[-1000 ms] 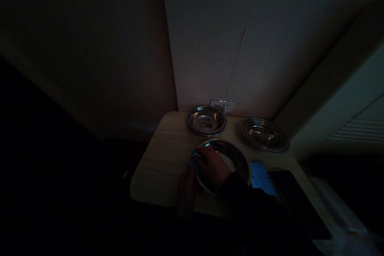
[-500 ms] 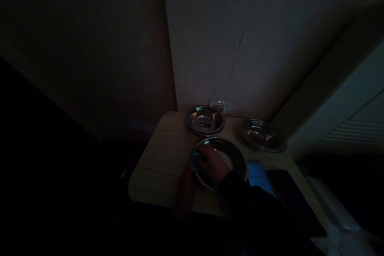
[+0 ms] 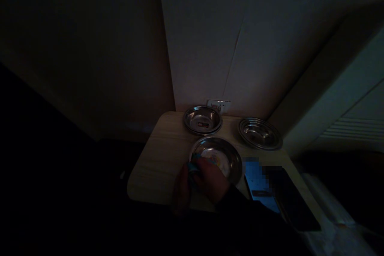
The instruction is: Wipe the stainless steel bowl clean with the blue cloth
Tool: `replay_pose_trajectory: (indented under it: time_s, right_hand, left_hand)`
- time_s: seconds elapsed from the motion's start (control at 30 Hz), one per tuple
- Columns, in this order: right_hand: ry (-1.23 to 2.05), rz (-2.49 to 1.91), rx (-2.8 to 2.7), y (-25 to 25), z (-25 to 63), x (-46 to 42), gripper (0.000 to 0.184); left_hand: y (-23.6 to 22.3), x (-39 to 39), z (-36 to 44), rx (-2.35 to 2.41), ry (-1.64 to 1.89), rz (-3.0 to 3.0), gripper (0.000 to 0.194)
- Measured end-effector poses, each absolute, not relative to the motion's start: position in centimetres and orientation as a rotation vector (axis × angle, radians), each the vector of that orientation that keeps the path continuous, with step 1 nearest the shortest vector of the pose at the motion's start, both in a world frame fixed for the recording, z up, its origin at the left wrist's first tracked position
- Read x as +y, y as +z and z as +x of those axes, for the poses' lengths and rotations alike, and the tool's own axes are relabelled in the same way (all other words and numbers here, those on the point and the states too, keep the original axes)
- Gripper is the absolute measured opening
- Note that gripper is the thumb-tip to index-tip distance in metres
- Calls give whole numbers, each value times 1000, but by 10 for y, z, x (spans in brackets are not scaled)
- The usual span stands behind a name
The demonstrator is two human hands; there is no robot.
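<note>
A shallow stainless steel basin [image 3: 237, 164] with a coloured print on its bottom sits at the front middle of the small table. My right hand [image 3: 211, 179] is closed around a teal cloth [image 3: 193, 167] and presses it to the basin's near left rim. My left hand [image 3: 181, 192] grips the same rim from the left, its fingers dim in the low light. Behind the basin stands a stack of steel bowls [image 3: 201, 129], the top one with a dark label inside.
Another stack of steel bowls [image 3: 277, 141] stands at the back right. A lit phone [image 3: 255, 176] and a dark flat slab [image 3: 295, 200] lie to the right. A wall with a socket [image 3: 219, 106] rises behind the pale wooden table [image 3: 150, 172]. The room is very dark.
My right hand with the cloth has moved from inside the basin towards its near left rim, uncovering the printed bottom. The phone's screen shows a different picture.
</note>
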State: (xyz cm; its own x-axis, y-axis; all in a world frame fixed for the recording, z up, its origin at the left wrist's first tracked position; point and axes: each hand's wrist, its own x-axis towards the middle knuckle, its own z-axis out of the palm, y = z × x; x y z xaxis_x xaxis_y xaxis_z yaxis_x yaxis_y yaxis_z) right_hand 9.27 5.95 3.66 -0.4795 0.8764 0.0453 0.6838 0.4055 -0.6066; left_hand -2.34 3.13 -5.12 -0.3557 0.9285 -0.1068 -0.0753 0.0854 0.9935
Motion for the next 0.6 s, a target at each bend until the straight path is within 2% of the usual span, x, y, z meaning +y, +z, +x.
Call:
replay_pose_trajectory:
  time_s: [0.13,0.3,0.6]
  right_hand:
    - [739,-1347,-2490,42,109,39,36]
    - [618,-1385,-2465,40,113,28,35]
    - [349,-1394,-2529,28,108,19,32]
  left_hand:
    - [-32,32,-15,1511,1420,881,39]
    - [-8,32,-10,1412,1335,963,32]
    - [-13,33,-13,1487,1380,968,34]
